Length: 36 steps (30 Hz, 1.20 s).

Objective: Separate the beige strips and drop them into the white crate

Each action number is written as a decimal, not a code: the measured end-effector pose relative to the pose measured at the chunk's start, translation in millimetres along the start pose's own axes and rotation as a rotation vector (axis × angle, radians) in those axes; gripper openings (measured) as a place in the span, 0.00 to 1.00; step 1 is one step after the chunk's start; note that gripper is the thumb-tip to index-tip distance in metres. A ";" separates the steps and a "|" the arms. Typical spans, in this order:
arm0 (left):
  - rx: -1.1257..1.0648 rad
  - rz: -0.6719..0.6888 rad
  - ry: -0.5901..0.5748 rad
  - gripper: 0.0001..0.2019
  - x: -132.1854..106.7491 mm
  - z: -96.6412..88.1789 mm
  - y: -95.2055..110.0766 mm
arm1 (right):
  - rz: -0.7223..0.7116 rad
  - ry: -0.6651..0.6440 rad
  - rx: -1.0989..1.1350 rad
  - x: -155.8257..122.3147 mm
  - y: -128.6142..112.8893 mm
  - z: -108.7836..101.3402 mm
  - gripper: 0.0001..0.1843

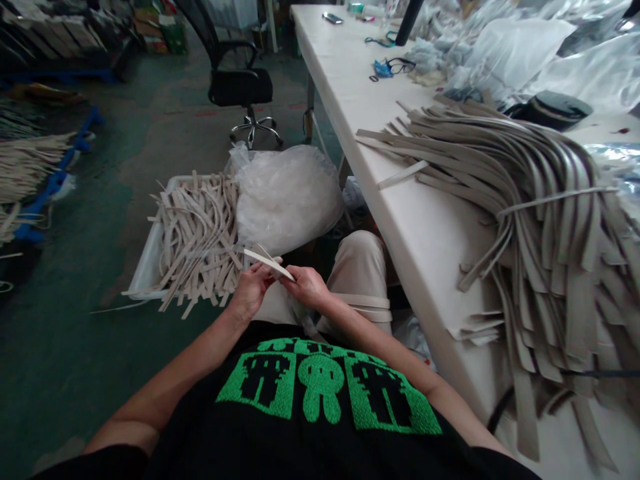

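Both hands meet over my lap and pinch a single beige strip [266,261]. My left hand [251,288] is closed on its near end, thumb on top. My right hand [307,287] is closed on the strip's other part, fingers curled under it. Another beige strip [367,303] lies across my thigh. Just beyond my hands a white tray [148,257] on the floor holds a loose heap of the same strips [197,237].
A long white table [425,240] runs along my right, carrying a large bundle of beige strips [540,220] bound by a band. A clear plastic bag [287,193] sits beside the tray. A black office chair [235,80] stands farther back; eyeglasses [400,65] lie on the table.
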<state>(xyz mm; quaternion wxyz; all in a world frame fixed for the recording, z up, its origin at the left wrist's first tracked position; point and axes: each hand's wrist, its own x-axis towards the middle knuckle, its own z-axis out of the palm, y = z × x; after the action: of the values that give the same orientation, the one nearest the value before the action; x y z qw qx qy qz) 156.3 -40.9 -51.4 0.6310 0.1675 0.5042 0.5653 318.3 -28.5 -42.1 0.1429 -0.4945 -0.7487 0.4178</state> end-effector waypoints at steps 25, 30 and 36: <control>-0.131 0.038 0.093 0.12 30.6 -17.3 34.5 | 0.042 -0.148 0.119 -6.8 -12.1 -10.4 0.10; -0.004 -0.220 -0.148 0.17 1.1 -24.0 8.2 | 0.045 -0.021 0.310 8.0 -11.2 -17.4 0.12; 0.173 -0.332 -0.511 0.23 -38.6 -1.7 -15.4 | 0.018 0.197 0.489 57.2 -13.1 -37.0 0.17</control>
<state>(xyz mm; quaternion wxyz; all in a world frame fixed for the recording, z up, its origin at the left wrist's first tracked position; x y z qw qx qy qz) 169.0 -80.3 -47.0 0.8043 0.2725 0.3959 0.3494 306.4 36.5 -20.9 0.3268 -0.4902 -0.6033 0.5375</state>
